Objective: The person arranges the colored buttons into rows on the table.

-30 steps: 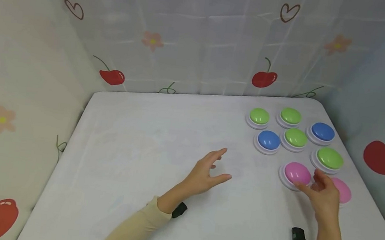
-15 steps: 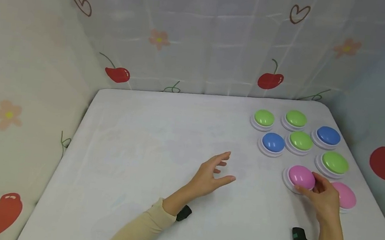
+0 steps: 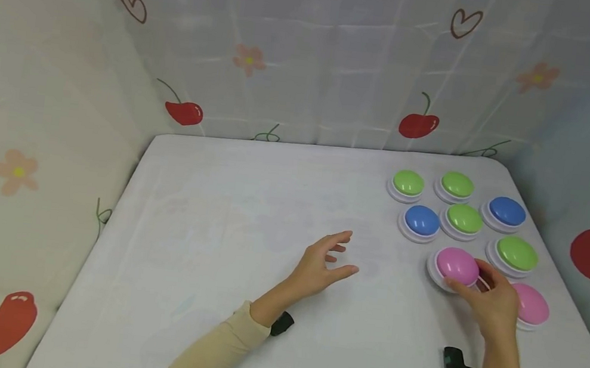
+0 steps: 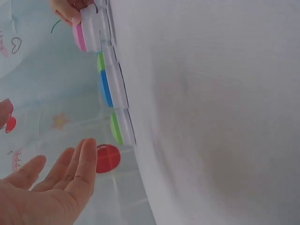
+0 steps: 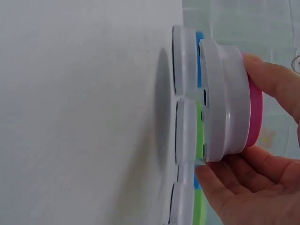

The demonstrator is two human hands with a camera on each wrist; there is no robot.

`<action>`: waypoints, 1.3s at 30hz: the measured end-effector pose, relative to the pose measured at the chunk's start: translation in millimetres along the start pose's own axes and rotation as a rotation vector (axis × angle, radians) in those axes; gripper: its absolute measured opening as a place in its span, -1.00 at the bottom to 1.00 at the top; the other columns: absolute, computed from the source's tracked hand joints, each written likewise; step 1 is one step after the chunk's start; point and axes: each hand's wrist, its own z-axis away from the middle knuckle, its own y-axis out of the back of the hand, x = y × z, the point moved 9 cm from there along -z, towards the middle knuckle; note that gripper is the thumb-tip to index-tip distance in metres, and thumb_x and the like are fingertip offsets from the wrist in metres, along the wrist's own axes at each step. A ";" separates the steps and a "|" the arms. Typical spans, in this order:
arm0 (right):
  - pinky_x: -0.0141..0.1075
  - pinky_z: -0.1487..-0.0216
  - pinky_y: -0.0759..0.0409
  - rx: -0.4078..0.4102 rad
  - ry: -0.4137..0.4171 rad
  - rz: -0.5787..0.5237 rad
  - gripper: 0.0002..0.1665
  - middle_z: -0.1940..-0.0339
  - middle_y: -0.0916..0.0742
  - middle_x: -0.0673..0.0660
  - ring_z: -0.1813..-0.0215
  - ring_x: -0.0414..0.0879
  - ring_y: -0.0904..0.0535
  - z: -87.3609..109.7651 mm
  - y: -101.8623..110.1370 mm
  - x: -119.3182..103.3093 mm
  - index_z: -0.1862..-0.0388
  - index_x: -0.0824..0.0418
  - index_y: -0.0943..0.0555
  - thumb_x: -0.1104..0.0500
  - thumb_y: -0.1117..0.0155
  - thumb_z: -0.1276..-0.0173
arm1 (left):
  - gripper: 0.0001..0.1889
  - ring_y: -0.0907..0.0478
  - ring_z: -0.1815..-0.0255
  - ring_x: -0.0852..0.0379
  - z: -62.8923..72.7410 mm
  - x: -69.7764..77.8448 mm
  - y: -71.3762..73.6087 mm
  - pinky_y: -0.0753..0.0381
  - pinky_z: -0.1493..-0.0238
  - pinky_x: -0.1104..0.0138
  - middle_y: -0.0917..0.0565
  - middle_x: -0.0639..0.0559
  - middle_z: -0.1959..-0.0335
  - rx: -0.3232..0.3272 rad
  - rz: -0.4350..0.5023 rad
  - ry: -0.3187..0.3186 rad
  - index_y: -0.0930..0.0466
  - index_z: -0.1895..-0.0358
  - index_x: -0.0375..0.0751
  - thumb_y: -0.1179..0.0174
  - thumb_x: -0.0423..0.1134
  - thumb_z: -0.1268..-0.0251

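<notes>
My right hand (image 3: 493,301) grips a round push button with a pink dome (image 3: 457,266) and a white base, thumb on the near side and fingers round the far side. In the right wrist view the button's white base (image 5: 225,103) is raised off the table, with a shadow under it. A second pink button (image 3: 532,305) sits just right of that hand, partly hidden by it. My left hand (image 3: 315,270) hovers over the middle of the table with fingers spread and nothing in it; the left wrist view shows its relaxed fingers (image 4: 82,173).
Behind the held button stand several more on the white table (image 3: 204,228): green ones (image 3: 408,183), including one near the right edge (image 3: 517,253), and blue ones (image 3: 422,221) (image 3: 507,212). A printed curtain (image 3: 308,59) closes off the back and sides.
The right hand has closed round the pink button and lifted it off the table. The left hand has stayed nearly still; the head view has shifted slightly.
</notes>
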 end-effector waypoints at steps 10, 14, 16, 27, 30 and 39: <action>-0.59 -0.17 -0.45 -0.089 0.354 -0.087 -0.05 -0.38 -0.46 0.29 -0.36 0.19 -0.38 13.8 -39.3 -95.2 -0.45 0.28 -0.29 0.05 -0.52 -0.15 | -0.37 -0.48 -0.26 -0.18 -16.6 1.9 32.4 -0.61 -0.16 0.09 -0.47 -0.04 -0.34 0.116 0.047 0.008 -0.37 -0.38 -0.12 -0.34 -0.25 -0.23; -0.49 -0.21 -0.49 -0.152 0.494 -0.115 -0.07 -0.32 -0.50 0.31 -0.32 0.18 -0.44 19.7 -63.8 -130.1 -0.38 0.35 -0.34 0.12 -0.56 -0.10 | -0.36 -0.48 -0.26 -0.16 -23.3 5.6 47.0 -0.62 -0.15 0.13 -0.46 -0.03 -0.34 0.149 0.032 0.003 -0.38 -0.38 -0.09 -0.36 -0.25 -0.21; -0.45 -0.22 -0.50 -0.179 0.548 -0.129 -0.09 -0.30 -0.52 0.30 -0.31 0.18 -0.46 22.8 -75.2 -144.8 -0.36 0.35 -0.36 0.16 -0.57 -0.07 | -0.35 -0.49 -0.25 -0.12 -25.8 7.3 54.2 -0.63 -0.15 0.15 -0.46 -0.03 -0.33 0.162 0.017 0.001 -0.38 -0.38 -0.10 -0.37 -0.24 -0.20; 0.01 -0.30 -0.48 -0.299 0.681 -0.211 -0.16 -0.25 -0.56 0.27 -0.30 0.16 -0.46 34.8 -118.5 -198.9 -0.30 0.32 -0.44 0.25 -0.58 -0.03 | -0.34 -0.48 -0.26 -0.12 -29.8 0.5 88.8 -0.62 -0.16 0.04 -0.47 -0.01 -0.28 0.164 0.041 0.039 -0.48 -0.30 -0.05 -0.47 -0.27 -0.05; 0.02 -0.33 -0.47 -0.333 0.667 -0.232 -0.16 -0.25 -0.56 0.26 -0.32 0.15 -0.45 34.1 -129.6 -207.5 -0.31 0.30 -0.43 0.23 -0.58 -0.03 | -0.34 -0.50 -0.24 -0.09 -29.3 -3.3 97.6 -0.65 -0.13 0.13 -0.49 0.00 -0.27 0.162 0.048 0.056 -0.49 -0.29 -0.06 -0.48 -0.29 -0.04; -0.03 -0.34 -0.49 -0.412 0.667 -0.261 -0.15 -0.25 -0.56 0.21 -0.30 0.09 -0.46 34.5 -165.3 -234.0 -0.30 0.26 -0.44 0.18 -0.60 -0.02 | -0.39 -0.51 -0.17 -0.07 -25.3 -15.3 126.1 -0.68 -0.06 0.28 -0.53 -0.03 -0.24 0.209 0.111 0.088 -0.52 -0.25 -0.22 -0.46 -0.36 -0.05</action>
